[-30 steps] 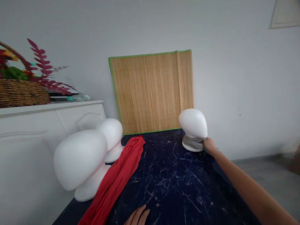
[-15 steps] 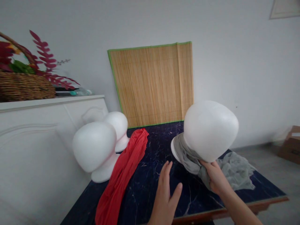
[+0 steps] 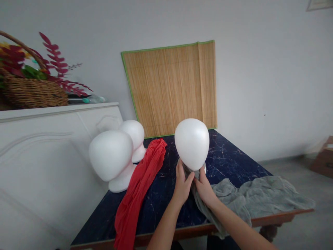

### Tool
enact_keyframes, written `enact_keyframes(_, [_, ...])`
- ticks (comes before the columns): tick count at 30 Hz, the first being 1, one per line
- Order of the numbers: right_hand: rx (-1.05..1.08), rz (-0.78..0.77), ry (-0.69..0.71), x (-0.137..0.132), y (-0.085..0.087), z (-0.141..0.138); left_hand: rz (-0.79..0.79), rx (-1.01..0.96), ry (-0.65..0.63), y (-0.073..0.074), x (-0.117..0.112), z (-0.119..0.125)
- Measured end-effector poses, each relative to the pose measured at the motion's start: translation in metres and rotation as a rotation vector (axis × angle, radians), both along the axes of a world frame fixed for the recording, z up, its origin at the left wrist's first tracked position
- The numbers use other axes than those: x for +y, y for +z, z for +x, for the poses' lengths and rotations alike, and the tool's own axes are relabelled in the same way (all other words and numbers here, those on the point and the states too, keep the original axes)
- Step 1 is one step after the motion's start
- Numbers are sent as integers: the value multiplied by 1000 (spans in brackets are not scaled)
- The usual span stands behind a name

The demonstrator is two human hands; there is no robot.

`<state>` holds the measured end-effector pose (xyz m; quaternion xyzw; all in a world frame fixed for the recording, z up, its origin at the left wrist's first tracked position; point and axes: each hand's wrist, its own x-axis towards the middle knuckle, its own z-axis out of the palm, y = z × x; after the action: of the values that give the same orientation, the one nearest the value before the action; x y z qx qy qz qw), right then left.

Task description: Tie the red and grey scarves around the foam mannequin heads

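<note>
Together, hands (image 3: 194, 184) around foam head (image 3: 191, 143)

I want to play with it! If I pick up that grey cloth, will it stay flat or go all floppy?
Probably floppy: the thin grey cloth lies crumpled and droops over the dark marbled table's edge. It looks light, and may slide off.
</note>
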<state>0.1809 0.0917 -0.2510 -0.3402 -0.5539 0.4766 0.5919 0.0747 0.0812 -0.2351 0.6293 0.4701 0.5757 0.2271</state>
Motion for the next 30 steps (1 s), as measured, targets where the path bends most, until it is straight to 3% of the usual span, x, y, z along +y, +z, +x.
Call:
enact_keyframes(3, [-21, -73, 95, -2, -1, 7, -25, 16, 36, -7, 3, -4])
enact_keyframes(6, [-40, -236, 171, -4, 9, 28, -17, 35, 98, -8, -6, -6])
enact_keyframes(12, [-30, -393, 153, 14, 26, 68, -156, 98, 291, 2, -31, 3])
enact_keyframes(18, [45, -500, 47, 36, 16, 45, -364, 238, 262, 16, -28, 24])
enact_keyframes(23, [-54, -474, 63, 44, 12, 38, -314, 212, 257, 13, -14, 17])
enact_keyframes(26, [-139, -445, 58, 52, 15, 47, -280, 1, 153, 5, -9, 9])
enact_keyframes(30, [-206, -424, 10, 66, 21, 61, -319, -641, 19, 4, -9, 2])
